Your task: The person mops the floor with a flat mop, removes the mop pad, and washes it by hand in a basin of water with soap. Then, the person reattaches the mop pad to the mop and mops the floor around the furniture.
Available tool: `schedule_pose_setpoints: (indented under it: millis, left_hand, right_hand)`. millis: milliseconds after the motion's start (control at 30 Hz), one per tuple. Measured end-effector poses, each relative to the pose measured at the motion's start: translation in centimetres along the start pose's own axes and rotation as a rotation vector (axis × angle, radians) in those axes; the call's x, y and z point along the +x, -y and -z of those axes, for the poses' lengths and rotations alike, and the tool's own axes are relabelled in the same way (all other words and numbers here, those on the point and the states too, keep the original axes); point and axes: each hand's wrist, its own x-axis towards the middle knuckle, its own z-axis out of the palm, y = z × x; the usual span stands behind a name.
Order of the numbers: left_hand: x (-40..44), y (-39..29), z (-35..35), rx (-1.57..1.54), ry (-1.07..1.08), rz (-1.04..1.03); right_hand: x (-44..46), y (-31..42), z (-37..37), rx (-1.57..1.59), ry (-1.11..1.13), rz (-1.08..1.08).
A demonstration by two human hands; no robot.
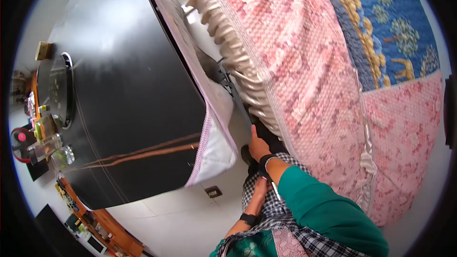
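My right hand, below a green sleeve and a black wristband, is wrapped round a long grey pole, with its index finger stretched along it. The pole slants into the narrow gap between a dark-topped table and a bed, and a dark jointed part shows toward its far end. My left hand is closed lower down, close to my right wrist. Beside its fingers a pale, shiny length of the handle shows. Part of the left fingers is hidden, and the pole's tip is out of sight under the bed's frilled edge.
The black tabletop has a cloth with a pink border hanging over its edge. A pink floral bedspread with a satin frill covers the bed. Glass jars and a round tray stand left. A drain sits in the tiled floor.
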Motion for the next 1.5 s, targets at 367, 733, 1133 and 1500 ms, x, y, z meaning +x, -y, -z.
schedule_pose_setpoints:
  millis: [367,733,1133,1500]
  left_hand:
    - [-6.9,4.5,4.3,-0.396,0.051,0.373]
    - [-10.1,9.8,7.8,-0.174,0.064,0.449]
    - [-27.5,21.7,9.1,0.231,-0.33,0.505]
    - [-21.8,29.8,17.2,-0.007,-0.408,0.152]
  right_hand:
    - [-5.0,-2.8,-8.0,0.153,-0.016,0.007]
    - [-0.8,-7.4,-11.5,0.18,-0.026,0.023]
    - [-18.5,-16.7,-25.4,0.274,0.418,-0.227]
    - [-15.1,-7.4,-29.1,0.309,0.359,0.179]
